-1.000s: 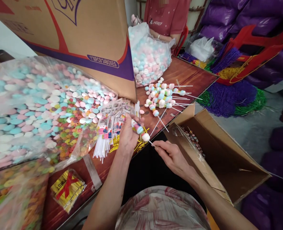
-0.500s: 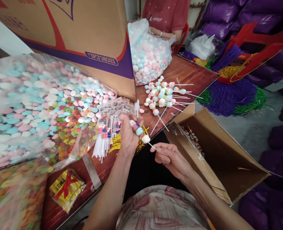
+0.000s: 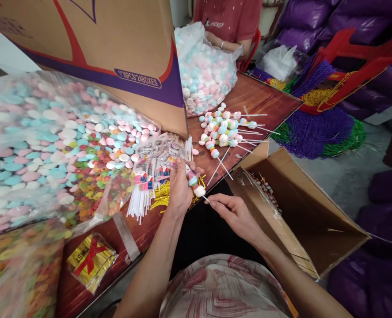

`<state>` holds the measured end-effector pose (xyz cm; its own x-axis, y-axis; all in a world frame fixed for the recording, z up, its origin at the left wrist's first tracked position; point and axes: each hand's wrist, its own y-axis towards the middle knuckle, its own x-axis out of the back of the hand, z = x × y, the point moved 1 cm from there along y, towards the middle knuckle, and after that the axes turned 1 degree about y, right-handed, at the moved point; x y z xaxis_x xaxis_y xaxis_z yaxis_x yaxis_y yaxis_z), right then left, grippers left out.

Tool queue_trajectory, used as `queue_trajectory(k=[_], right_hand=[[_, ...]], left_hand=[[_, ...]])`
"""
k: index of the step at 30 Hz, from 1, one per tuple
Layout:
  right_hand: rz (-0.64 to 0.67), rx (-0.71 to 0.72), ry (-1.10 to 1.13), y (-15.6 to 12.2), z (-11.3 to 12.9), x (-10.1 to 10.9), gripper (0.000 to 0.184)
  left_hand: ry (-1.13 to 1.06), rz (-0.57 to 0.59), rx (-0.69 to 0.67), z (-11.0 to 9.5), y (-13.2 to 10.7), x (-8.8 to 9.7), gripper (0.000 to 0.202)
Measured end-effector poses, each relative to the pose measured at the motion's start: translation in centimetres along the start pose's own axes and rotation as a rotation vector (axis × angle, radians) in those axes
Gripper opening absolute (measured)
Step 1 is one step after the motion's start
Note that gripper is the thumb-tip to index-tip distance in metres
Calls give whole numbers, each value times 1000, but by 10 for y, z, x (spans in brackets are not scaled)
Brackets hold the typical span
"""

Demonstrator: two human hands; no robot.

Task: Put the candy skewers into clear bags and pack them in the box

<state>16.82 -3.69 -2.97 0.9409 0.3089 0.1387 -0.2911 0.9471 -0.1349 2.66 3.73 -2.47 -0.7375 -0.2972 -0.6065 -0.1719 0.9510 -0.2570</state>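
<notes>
My left hand [image 3: 180,187] is closed around a candy skewer [image 3: 193,182] of pink, blue and white pieces, holding it over the table's front edge. My right hand [image 3: 233,214] pinches the white stick just below the lowest candy. Under my left hand lie gold twist ties [image 3: 162,197], a bundle of white sticks [image 3: 139,202] and small printed clear bags [image 3: 154,161]. A pile of finished candy skewers [image 3: 222,130] lies on the wooden table [image 3: 258,104] further back.
A big clear bag of pastel candies [image 3: 46,137] and ring candies fills the left. A large cardboard box [image 3: 116,53] stands behind it. An open carton [image 3: 302,212] sits at my right. A person in a red shirt [image 3: 230,20] sits behind another candy bag [image 3: 204,73].
My right hand has slid up the stick toward the candies, and the skewer now sits closer into my left hand. The view has shifted slightly.
</notes>
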Motion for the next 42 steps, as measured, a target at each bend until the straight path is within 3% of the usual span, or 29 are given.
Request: queue_trajectory(k=[4,11,14,18,20,25,29,34,42], right_hand=[[-115,204,-334,1,-7,-4,28],[-261,545,-816,7,-13,-1,30],[-320,643,-889,7,-17,-12,29],[-438,552,-681,8,-23,-31,29],[-430,470,-478,9,-22,-36,29],[-211,87,143,12,-11,-22,28],[-113,-86,400,13,-6,-7,32],[-70,-108,313,11,-2,2,32],[-69,89,-82,7,5,17,30]], left_hand=[[34,48,18,2,-1,1,37],[136,96,171,2,-3,3,38],[97,92,197,4,-4,2,34],[66,125,219,7,-9,-4,30],[68,119,226,5,-11,-6,29],[-19,97,365,-7,-6,2,31],[-93,113,381,-13,2,13,32],[-26,9,413,-11,3,18,39],[141,53,390,-14,0,21,47]])
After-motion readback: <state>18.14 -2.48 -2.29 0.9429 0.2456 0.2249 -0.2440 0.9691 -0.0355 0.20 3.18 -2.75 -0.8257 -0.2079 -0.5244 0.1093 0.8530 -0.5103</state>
